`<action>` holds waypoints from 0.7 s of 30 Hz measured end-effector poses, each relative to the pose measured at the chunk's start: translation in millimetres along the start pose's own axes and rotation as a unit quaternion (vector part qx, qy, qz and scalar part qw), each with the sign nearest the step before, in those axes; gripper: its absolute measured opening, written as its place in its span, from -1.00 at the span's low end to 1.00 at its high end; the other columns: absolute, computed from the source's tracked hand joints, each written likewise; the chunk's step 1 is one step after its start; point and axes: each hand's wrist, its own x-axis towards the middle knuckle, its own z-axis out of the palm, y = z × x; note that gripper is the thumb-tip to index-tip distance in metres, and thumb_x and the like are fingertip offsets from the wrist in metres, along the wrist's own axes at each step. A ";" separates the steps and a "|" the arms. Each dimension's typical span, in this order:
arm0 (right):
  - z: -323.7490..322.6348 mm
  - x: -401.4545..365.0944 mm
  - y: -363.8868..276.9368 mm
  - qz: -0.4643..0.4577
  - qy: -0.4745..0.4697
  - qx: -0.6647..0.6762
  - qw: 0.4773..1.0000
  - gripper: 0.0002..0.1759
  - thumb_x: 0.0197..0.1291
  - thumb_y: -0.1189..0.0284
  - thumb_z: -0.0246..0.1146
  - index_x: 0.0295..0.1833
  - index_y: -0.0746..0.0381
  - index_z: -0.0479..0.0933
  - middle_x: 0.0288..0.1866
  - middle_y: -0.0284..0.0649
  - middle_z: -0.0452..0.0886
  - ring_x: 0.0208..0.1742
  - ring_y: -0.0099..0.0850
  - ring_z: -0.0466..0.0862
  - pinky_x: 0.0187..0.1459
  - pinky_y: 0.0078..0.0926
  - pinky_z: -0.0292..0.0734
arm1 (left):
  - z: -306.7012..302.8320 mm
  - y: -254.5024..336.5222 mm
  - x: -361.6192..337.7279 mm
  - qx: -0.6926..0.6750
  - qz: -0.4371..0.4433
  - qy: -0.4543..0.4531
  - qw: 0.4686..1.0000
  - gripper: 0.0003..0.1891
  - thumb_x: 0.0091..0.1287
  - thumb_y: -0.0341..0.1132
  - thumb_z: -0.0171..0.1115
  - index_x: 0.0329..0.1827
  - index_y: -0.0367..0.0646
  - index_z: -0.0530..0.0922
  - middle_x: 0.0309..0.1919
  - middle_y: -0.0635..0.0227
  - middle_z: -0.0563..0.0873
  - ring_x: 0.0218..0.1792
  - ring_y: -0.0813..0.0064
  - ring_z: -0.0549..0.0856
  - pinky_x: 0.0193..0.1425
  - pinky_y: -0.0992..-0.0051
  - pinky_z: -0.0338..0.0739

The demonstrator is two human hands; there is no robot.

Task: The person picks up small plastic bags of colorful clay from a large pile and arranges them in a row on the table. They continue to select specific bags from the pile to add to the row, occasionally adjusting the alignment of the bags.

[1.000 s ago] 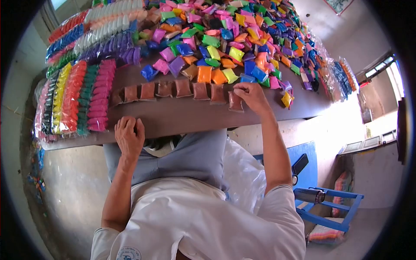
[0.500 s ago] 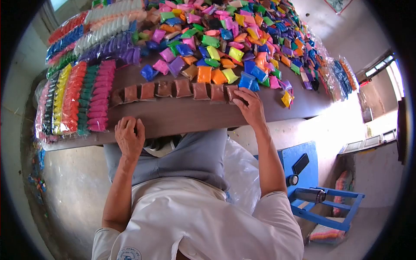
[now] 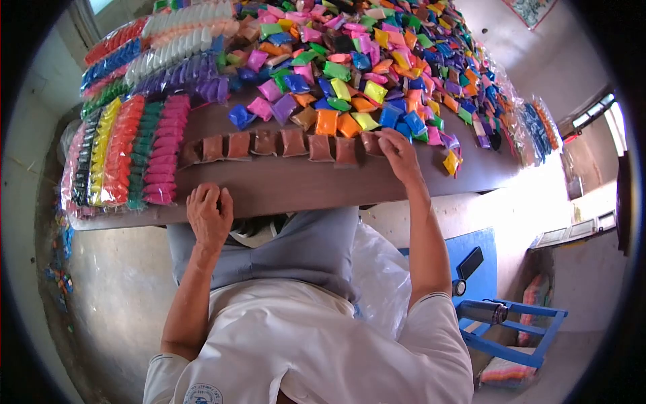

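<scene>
Packets (image 3: 294, 143), brown and squarish, lie in one even row.

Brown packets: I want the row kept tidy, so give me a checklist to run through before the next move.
1. Right hand on the end brown packet: ok, its fingers rest on it.
2. Row of brown packets in one line: ok, side by side.
3. Left hand clear of the row: ok, it sits at the table edge.
4. Room past the row's right end: ok, bare table before the yellow packet.
5. End packet lying flat: cannot tell, the hand covers part of it.
</scene>
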 end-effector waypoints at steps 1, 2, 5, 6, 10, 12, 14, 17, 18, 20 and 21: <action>-4.7 3.2 -0.9 0.025 -0.014 0.049 0.998 -0.62 0.50 0.22 0.29 0.21 0.25 0.69 0.15 -0.24 0.73 0.18 -0.47 0.66 0.23 -0.50 0.50 | 0.6 -1.1 -0.8 -0.001 0.000 -0.003 1.000 -0.88 0.35 -0.38 0.30 -0.31 -0.19 0.55 -0.24 0.22 0.63 -0.20 0.06 0.62 -0.09 0.14 0.45; -8.1 5.5 -1.6 0.023 -0.015 0.050 0.998 -0.62 0.50 0.22 0.29 0.21 0.25 0.69 0.15 -0.24 0.73 0.18 -0.47 0.66 0.23 -0.50 0.50 | 1.1 -1.9 -1.2 -0.003 0.000 -0.007 1.000 -0.88 0.35 -0.38 0.30 -0.31 -0.19 0.55 -0.23 0.22 0.63 -0.20 0.06 0.62 -0.09 0.15 0.45; -14.7 9.5 6.4 0.081 -0.010 0.035 0.996 -0.65 0.46 0.28 0.32 0.20 0.27 0.70 -0.17 -0.44 0.69 -0.14 -0.63 0.57 -0.01 -0.57 0.50 | 2.1 -1.1 -1.9 -0.002 0.002 0.002 1.000 -0.88 0.34 -0.39 0.30 -0.32 -0.19 0.55 -0.23 0.22 0.63 -0.19 0.06 0.62 -0.08 0.14 0.45; -15.0 14.4 12.5 0.082 -0.009 0.035 0.996 -0.65 0.46 0.28 0.32 0.20 0.27 0.70 -0.17 -0.44 0.69 -0.14 -0.63 0.57 -0.01 -0.57 0.50 | 1.9 -0.9 -1.1 -0.002 0.003 0.002 1.000 -0.88 0.34 -0.39 0.30 -0.32 -0.19 0.55 -0.23 0.22 0.63 -0.19 0.06 0.62 -0.08 0.14 0.45; -16.0 45.1 48.8 0.051 0.012 0.064 0.997 -0.63 0.42 0.31 0.34 0.22 0.26 0.69 -0.12 -0.40 0.71 -0.08 -0.60 0.62 0.03 -0.55 0.53 | 1.8 1.2 -1.1 0.002 0.003 -0.003 1.000 -0.88 0.35 -0.38 0.29 -0.31 -0.20 0.55 -0.23 0.22 0.64 -0.19 0.07 0.62 -0.07 0.14 0.46; -19.7 68.6 69.2 0.054 0.030 0.097 0.993 -0.62 0.41 0.31 0.34 0.22 0.27 0.69 -0.11 -0.38 0.72 -0.06 -0.59 0.63 0.04 -0.54 0.53 | 1.3 0.8 -0.5 0.010 -0.002 -0.003 1.000 -0.89 0.35 -0.38 0.29 -0.30 -0.20 0.56 -0.23 0.22 0.63 -0.19 0.07 0.62 -0.07 0.14 0.46; -33.8 86.4 86.9 0.120 0.032 0.051 0.991 -0.60 0.40 0.32 0.34 0.26 0.28 0.67 -0.04 -0.36 0.74 -0.01 -0.56 0.66 0.09 -0.53 0.53 | 0.6 0.8 -1.4 0.011 -0.005 -0.009 1.000 -0.89 0.35 -0.37 0.29 -0.29 -0.20 0.56 -0.23 0.22 0.63 -0.19 0.07 0.62 -0.07 0.13 0.45; -53.0 101.5 99.7 0.166 0.062 0.087 0.980 -0.60 0.36 0.33 0.36 0.25 0.25 0.69 0.01 -0.33 0.74 0.00 -0.54 0.67 0.05 -0.53 0.56 | 0.5 0.6 -1.0 0.011 -0.004 -0.012 1.000 -0.89 0.36 -0.37 0.28 -0.29 -0.20 0.56 -0.24 0.22 0.63 -0.19 0.07 0.62 -0.07 0.14 0.45; -54.5 102.7 93.0 0.164 0.063 0.086 0.981 -0.60 0.36 0.33 0.36 0.25 0.25 0.69 0.01 -0.33 0.74 0.00 -0.54 0.67 0.05 -0.53 0.56 | 0.6 0.4 -0.2 0.010 -0.005 -0.010 1.000 -0.89 0.36 -0.37 0.28 -0.29 -0.20 0.56 -0.24 0.22 0.63 -0.19 0.07 0.62 -0.07 0.14 0.45; -57.7 102.5 79.9 0.215 0.063 0.081 0.971 -0.61 0.38 0.27 0.34 0.23 0.22 0.70 -0.02 -0.36 0.74 -0.09 -0.60 0.62 0.00 -0.54 0.53 | 0.5 0.3 -1.3 0.004 -0.005 -0.011 1.000 -0.88 0.37 -0.36 0.27 -0.29 -0.20 0.56 -0.24 0.21 0.62 -0.19 0.07 0.62 -0.07 0.15 0.45; -56.6 99.9 67.2 0.213 0.060 0.078 0.972 -0.61 0.38 0.27 0.34 0.23 0.22 0.70 -0.02 -0.36 0.74 -0.09 -0.60 0.62 0.00 -0.54 0.53 | 0.5 0.6 -1.0 0.003 -0.009 -0.010 1.000 -0.88 0.37 -0.36 0.27 -0.29 -0.20 0.56 -0.24 0.21 0.62 -0.19 0.07 0.62 -0.07 0.15 0.45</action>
